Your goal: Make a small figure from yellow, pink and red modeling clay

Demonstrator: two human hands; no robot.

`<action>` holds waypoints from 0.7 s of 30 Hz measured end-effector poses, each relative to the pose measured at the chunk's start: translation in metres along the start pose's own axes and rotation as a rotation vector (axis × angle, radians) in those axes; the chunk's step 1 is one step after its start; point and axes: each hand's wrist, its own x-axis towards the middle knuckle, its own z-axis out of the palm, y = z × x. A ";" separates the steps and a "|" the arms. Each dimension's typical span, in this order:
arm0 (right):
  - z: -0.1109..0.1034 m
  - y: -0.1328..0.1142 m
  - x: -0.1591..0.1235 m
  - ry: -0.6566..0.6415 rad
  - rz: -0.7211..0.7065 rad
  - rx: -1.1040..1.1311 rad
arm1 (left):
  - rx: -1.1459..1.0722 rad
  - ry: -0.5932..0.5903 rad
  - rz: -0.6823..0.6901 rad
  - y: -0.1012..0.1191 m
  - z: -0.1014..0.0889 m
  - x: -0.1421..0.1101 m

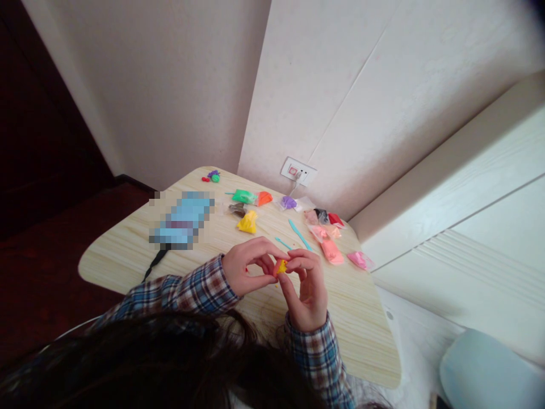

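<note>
Both of my hands meet over the middle of a light wooden table [128, 255]. My left hand [244, 270] and my right hand [304, 289] pinch a small lump of yellow and orange clay [281, 266] between their fingertips. Both hands are closed on the lump, held a little above the tabletop. Plaid sleeves cover both forearms. Dark hair fills the bottom of the view and hides my lap.
Small bags of clay lie along the table's far side: green [244, 196], orange [264, 197], yellow [247, 222], purple [288, 202], red [335, 219], pink [332, 251]. Two teal modelling tools [299, 234] lie beside them. A wall socket [298, 170] sits behind; white furniture stands at right.
</note>
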 end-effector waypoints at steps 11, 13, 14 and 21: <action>0.002 -0.004 -0.001 0.002 0.055 0.020 | 0.031 0.023 0.016 0.001 0.002 -0.001; 0.001 -0.004 -0.001 -0.001 0.063 0.031 | 0.011 0.015 -0.003 0.001 0.002 -0.001; 0.001 -0.004 0.000 -0.004 0.062 0.036 | 0.003 0.011 -0.013 0.001 0.002 -0.001; 0.000 0.000 -0.001 -0.018 0.041 0.037 | -0.053 -0.009 -0.066 0.004 0.000 0.000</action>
